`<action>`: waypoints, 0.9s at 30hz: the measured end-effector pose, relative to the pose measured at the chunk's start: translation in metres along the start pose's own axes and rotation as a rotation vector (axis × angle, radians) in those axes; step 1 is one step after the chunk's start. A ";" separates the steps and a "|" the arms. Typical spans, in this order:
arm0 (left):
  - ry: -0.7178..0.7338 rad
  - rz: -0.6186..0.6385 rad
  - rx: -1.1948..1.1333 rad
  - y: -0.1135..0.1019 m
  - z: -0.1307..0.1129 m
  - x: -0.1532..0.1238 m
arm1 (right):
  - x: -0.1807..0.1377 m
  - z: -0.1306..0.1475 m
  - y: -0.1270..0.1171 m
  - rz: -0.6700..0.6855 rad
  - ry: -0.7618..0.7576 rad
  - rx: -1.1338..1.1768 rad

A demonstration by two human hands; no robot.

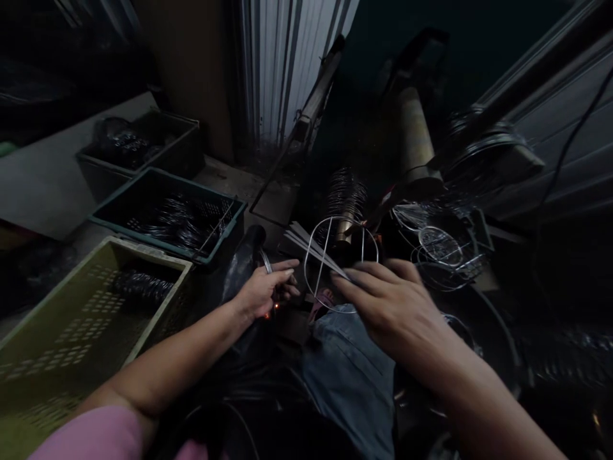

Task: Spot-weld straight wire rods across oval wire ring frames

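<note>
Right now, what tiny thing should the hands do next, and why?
Perhaps the bare right hand should lay one of its thin, straight, silvery metal rods across the round, silvery wire ring: the ring sits close by and has two straight bars across it.

A smooth, silvery metal finish is shown by the round wire frame (305, 268) and the straight rods (306, 245). Matt plastic is seen in the yellow-green crate (62, 319), pierced with holes, and the teal crate (143, 237), by which glossy dark metal wires (177, 220) are held. Ridged metal is suggested by the pale sheeting (287, 70); faded denim is seen in the trousers (354, 370), soft matt cloth in the pink sleeve (96, 434).
</note>
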State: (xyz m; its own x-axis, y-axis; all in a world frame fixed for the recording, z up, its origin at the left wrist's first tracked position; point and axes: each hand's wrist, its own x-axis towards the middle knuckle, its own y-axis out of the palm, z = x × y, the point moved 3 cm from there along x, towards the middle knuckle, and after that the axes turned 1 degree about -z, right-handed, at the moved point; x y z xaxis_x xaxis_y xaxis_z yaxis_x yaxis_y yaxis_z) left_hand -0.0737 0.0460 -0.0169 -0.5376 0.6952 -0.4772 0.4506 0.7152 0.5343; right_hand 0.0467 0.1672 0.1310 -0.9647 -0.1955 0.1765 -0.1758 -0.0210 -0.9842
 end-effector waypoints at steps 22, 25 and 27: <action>-0.062 0.189 0.088 -0.003 -0.004 -0.008 | -0.064 -0.011 0.098 -0.477 1.239 1.418; -0.026 0.131 0.218 0.009 -0.004 -0.002 | -0.065 -0.024 0.109 -0.572 1.244 1.537; 0.000 0.104 0.234 0.015 -0.006 0.001 | -0.061 -0.035 0.107 -0.591 1.196 1.493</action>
State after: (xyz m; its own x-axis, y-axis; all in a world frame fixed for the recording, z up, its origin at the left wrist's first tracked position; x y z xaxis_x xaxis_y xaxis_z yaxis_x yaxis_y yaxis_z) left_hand -0.0715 0.0570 -0.0055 -0.4798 0.7660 -0.4280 0.6564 0.6370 0.4042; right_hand 0.0798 0.2111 0.0154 -0.5888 0.7582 -0.2801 -0.7998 -0.5966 0.0665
